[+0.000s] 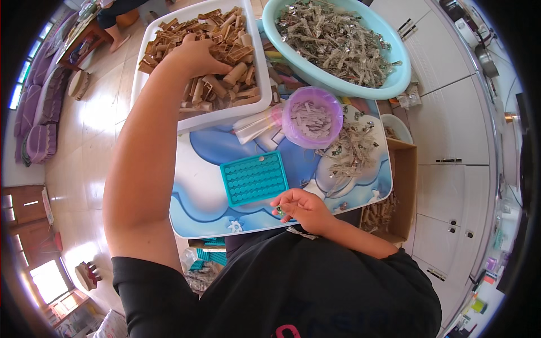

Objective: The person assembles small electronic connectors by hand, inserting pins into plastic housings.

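Note:
My left hand (194, 56) reaches into a white plastic bin (252, 53) heaped with brown plastic casings (222, 34). Its thumb is stretched away from the fingers, over the casings; some fingertips are hidden among them. Close to the table's near edge, my right hand (301, 209) pinches a small green circuit board (279, 210) between thumb and fingers. Just beyond it lies a teal tray (255, 179) with rows of round-ended slots. One small pale piece (261, 159) rests at the tray's far edge.
A light-blue basin (338, 85) full of wired clear-wrapped parts stands at the far right. Nearer are a purple-lined tub (313, 119) of white strips and a loose pile of wired parts (352, 149). A cardboard box (403, 191) sits beside the table's right edge.

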